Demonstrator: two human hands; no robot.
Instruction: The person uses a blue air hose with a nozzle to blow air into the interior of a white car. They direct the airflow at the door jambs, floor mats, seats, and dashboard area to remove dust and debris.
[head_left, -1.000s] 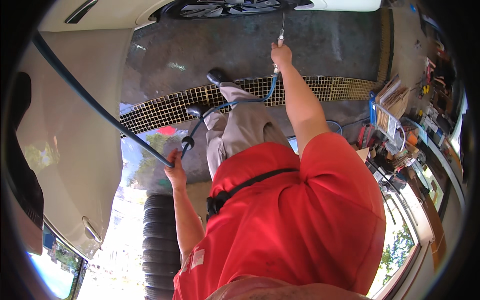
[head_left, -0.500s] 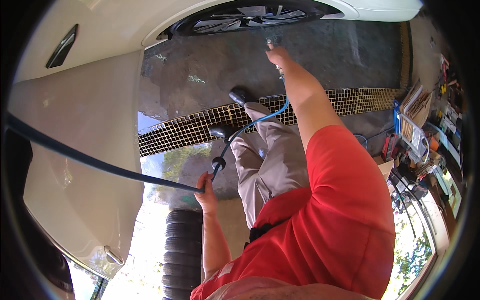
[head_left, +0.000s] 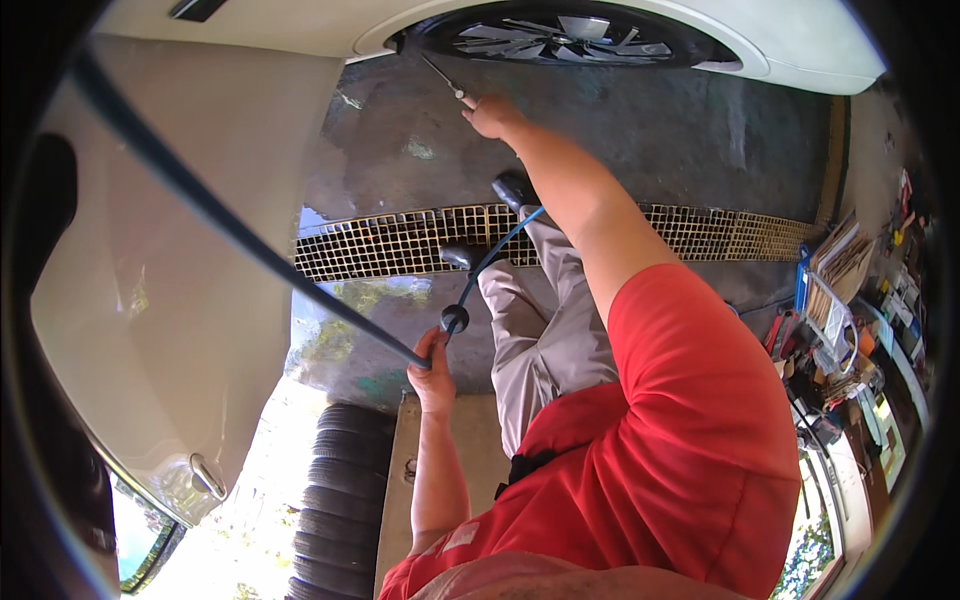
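A blue hose [head_left: 250, 240] comes in from the upper left and runs through my left hand [head_left: 432, 372], whose fingers are wrapped round it. Just beyond those fingers, a black round stopper [head_left: 455, 318] sits on the hose, which carries on across my trouser leg toward my right arm. My right hand [head_left: 492, 117] is stretched far forward, closed on a spray gun with a thin metal nozzle [head_left: 440, 75]. The nozzle points to the rear edge of the wheel arch, beside the car wheel [head_left: 560, 42]. My hand hides most of the gun's body.
An open light-coloured car door [head_left: 190, 230] stands along the left. Across the wet floor [head_left: 620, 130] runs a yellow drain grating [head_left: 380, 245]. Stacked tyres [head_left: 343, 500] are at the lower left, near a tan panel [head_left: 395, 480]. Cardboard [head_left: 838, 250] and clutter fill the right.
My right hand has swung left with the spray gun, from below the wheel to the edge of the wheel arch. The left hand keeps its hold on the hose. The view has shifted.
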